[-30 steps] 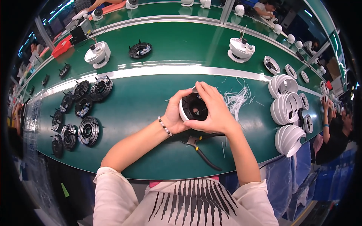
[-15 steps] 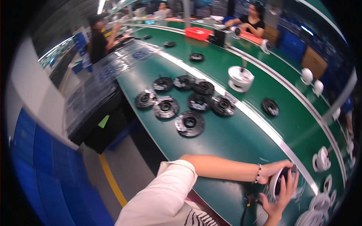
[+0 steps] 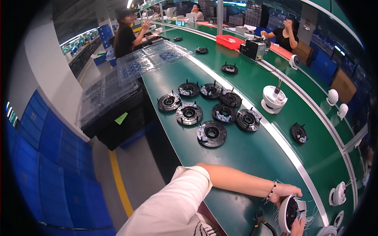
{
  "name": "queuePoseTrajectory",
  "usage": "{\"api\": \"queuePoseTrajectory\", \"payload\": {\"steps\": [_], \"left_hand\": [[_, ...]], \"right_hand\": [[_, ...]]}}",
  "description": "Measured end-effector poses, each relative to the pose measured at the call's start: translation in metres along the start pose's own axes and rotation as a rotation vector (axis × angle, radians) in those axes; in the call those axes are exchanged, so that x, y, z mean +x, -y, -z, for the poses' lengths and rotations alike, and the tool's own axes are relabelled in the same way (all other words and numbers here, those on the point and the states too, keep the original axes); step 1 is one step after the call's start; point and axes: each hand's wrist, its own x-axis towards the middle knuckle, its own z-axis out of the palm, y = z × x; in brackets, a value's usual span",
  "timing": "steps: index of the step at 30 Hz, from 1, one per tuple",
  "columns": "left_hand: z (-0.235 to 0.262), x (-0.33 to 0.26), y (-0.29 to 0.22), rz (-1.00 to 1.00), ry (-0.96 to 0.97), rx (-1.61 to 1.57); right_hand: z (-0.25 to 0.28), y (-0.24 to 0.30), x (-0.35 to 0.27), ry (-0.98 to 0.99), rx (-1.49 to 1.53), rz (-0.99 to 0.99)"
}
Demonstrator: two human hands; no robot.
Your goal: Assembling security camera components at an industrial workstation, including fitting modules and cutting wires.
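At the lower right I hold a white round housing (image 3: 282, 220) tilted on its side, its open face with a black inner part (image 3: 291, 208) toward the right. My left hand (image 3: 288, 191), with a beaded bracelet at the wrist, is closed on its upper rim. My right hand (image 3: 298, 227) grips the lower right edge; part of it is cut off by the frame. Thin white strips or wires (image 3: 311, 220) lie on the bench around the housing. Beside it is a hand tool with black and yellow handles (image 3: 260, 224), perhaps pliers.
Several black round bases (image 3: 212, 133) with small circuit boards lie left of centre. A green conveyor (image 3: 248, 84) carries more bases and a white round unit (image 3: 274, 98). Past it stand a red tray (image 3: 229, 42) and a black box (image 3: 253, 49). Co-workers sit beyond.
My right hand has gone from spread fingers across the housing's face to a grip on its lower edge. The housing is slightly lower in view. The surroundings have shifted right and down.
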Motion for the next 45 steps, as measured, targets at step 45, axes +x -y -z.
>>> {"api": "queuePoseTrajectory", "payload": {"steps": [45], "left_hand": [[0.146, 0.177, -0.169, -0.422, -0.929, 1.769]], "right_hand": [[0.146, -0.071, -0.161, -0.069, -0.914, -1.432]]}}
